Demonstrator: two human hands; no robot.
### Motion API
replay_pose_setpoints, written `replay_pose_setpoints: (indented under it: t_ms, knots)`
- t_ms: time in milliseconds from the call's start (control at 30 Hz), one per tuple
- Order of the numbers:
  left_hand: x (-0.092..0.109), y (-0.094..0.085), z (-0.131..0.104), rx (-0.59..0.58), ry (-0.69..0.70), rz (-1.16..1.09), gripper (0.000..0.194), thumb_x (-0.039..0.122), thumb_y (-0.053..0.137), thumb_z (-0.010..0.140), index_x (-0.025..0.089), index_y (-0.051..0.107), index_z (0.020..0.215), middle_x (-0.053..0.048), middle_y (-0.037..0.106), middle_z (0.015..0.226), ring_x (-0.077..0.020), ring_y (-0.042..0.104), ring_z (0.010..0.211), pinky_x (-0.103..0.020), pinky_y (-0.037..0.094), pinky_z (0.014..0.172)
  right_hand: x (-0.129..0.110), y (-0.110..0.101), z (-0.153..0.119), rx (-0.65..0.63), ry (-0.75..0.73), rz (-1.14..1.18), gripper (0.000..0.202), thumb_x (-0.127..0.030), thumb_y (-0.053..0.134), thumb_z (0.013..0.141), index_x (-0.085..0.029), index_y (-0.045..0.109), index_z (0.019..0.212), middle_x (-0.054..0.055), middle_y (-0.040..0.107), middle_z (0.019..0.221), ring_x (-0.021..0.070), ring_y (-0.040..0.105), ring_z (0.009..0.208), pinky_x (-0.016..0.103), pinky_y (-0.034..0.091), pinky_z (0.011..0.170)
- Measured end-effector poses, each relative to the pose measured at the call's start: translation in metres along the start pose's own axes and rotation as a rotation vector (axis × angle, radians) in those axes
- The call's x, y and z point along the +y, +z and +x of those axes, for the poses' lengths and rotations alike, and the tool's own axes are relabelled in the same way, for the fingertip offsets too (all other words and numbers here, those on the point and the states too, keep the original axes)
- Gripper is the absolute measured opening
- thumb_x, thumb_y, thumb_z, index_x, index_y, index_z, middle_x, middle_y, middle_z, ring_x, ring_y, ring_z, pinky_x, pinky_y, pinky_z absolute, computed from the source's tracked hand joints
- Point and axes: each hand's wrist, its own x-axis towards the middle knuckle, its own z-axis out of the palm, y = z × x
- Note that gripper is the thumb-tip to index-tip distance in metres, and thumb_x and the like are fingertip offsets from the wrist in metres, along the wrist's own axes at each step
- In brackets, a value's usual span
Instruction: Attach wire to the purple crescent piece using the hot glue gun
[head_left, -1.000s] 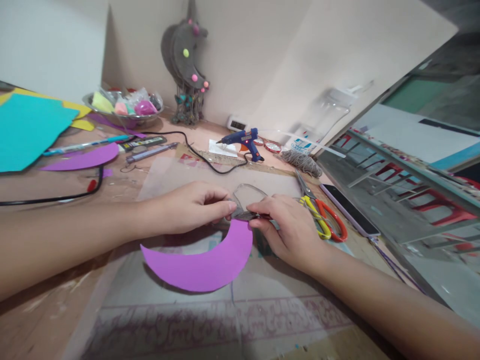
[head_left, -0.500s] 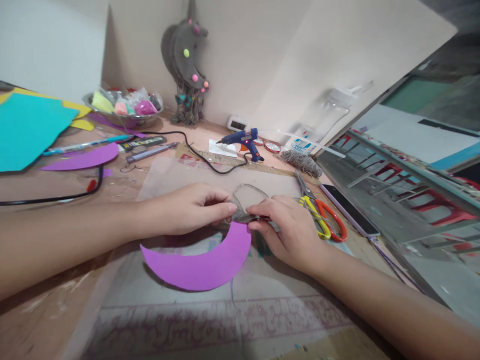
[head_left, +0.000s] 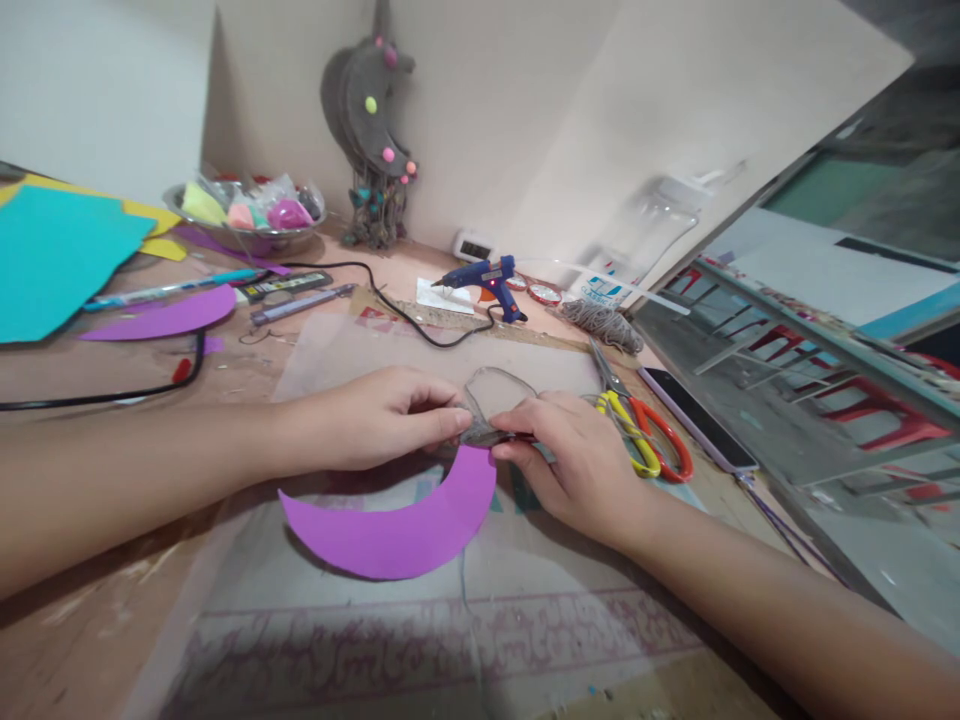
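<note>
A purple paper crescent hangs just above the translucent mat, its upper end wrapped in grey yarn. My left hand pinches the wrapped part from the left, thumb pressed on the yarn. From the right, the thumb and fingertips of my right hand close on the yarn at the crescent's edge. A thin loop of yarn rises between the hands, and a loose strand trails below the crescent onto the mat. The crescent's wrapped tip is partly hidden by my fingers.
Scissors and a phone lie to the right. Behind the hands are a blue glue gun with a black cord and a bundle of grey yarn. A metal bowl, pens and coloured paper fill the left. A grey moon ornament hangs behind.
The purple crescent has shifted very slightly to the left and tilted a little at its right end. Both hands keep their pinch on it with hardly any movement.
</note>
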Motion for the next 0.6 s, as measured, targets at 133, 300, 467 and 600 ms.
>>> replay_pose_setpoints:
  t_ms: [133,300,467,600]
  knots:
    - [0.0005,-0.0001,0.0000,0.004,-0.004,0.002,0.027,0.029,0.043,0.088,0.015,0.051,0.066,0.004,0.051,0.060,-0.0075,0.044,0.053,-0.019,0.035,0.053,-0.0009,-0.0004,0.0006,0.001,-0.003,-0.017,0.019,-0.032,0.048,0.091,-0.016,0.058,0.089,0.004,0.065,0.074,0.0166,0.055,0.067,0.029,0.041,0.062]
    - [0.0010,-0.0001,-0.0005,0.010,-0.010,0.021,0.028,0.030,0.044,0.089,0.015,0.053,0.067,0.003,0.053,0.060,-0.0077,0.045,0.054,-0.019,0.035,0.054,-0.0007,-0.0005,-0.0002,0.004,-0.010,-0.022,0.018,-0.031,0.048,0.091,-0.015,0.057,0.089,0.004,0.064,0.073,0.0165,0.055,0.066,0.028,0.041,0.063]
    - [0.0008,-0.0001,0.0000,0.030,-0.004,0.033,0.030,0.032,0.042,0.089,0.015,0.052,0.067,0.004,0.052,0.059,-0.0072,0.044,0.052,-0.019,0.035,0.052,0.0014,-0.0010,-0.0025,0.029,0.033,0.049,0.017,-0.031,0.050,0.090,-0.016,0.055,0.096,0.005,0.064,0.083,0.0172,0.057,0.075,0.029,0.042,0.068]
    - [0.0021,0.0003,0.0009,0.040,-0.015,0.052,0.030,0.033,0.042,0.088,0.015,0.051,0.065,0.003,0.052,0.059,-0.0077,0.044,0.052,-0.019,0.034,0.051,-0.0004,-0.0008,-0.0026,0.024,0.032,0.040,0.017,-0.032,0.049,0.090,-0.017,0.055,0.095,0.005,0.064,0.081,0.0174,0.057,0.073,0.029,0.042,0.066]
